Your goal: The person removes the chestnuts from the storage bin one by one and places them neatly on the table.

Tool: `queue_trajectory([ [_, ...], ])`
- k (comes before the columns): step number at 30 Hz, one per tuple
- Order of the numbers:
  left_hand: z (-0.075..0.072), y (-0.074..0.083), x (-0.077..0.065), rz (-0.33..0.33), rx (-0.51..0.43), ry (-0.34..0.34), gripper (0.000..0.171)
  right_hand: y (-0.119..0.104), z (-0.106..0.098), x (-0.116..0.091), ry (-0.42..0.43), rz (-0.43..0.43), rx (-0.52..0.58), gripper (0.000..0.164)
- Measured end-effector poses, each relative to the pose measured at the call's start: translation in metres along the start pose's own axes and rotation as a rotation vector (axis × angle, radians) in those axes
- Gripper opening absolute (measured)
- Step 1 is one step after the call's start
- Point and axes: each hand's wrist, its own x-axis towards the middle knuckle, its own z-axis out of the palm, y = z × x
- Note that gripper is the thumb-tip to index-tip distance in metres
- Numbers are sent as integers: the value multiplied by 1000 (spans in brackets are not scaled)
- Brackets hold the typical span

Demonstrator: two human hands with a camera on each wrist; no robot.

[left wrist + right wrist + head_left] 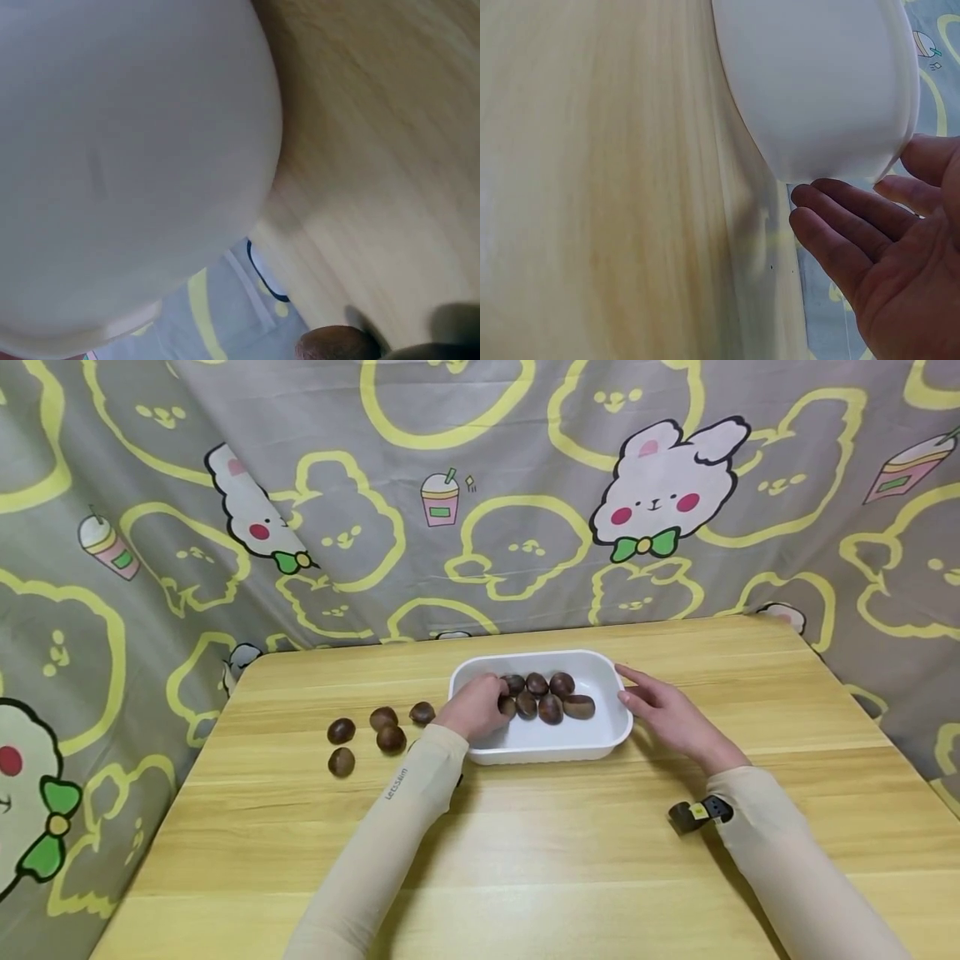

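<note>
A white rectangular tray point(547, 753) stands on the table with several brown chestnuts point(551, 709) grouped in its left and middle part. My left hand point(480, 706) reaches over the tray's left end, fingers curled about a chestnut point(507, 706) at the edge of the group. In the left wrist view the tray's outer wall point(142, 150) fills much of the picture and hides that hand. At the opposite end, my right hand point(663, 714) touches the tray's rim. Its fingers point(855, 217) lie fairly straight against the end wall in the right wrist view.
Several loose chestnuts point(341, 731) lie on the wooden table point(540, 860) left of the tray, some of them close by my left forearm. A patterned grey curtain point(525, 468) hangs behind the table and along its sides. A dark wrist device point(701, 812) sits at my right cuff.
</note>
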Motion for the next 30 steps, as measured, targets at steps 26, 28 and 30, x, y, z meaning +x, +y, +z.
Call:
queue_trajectory([
  [26,-18,-13,-23,247,-227,56,37,0,0,-2,-1,-1,20,57],
  [28,-22,-15,-29,256,-240,78,35,-1,0,-2,-3,-2,23,57],
  [30,-26,-17,-34,273,-249,104,34,-1,1,-1,-4,0,24,57],
])
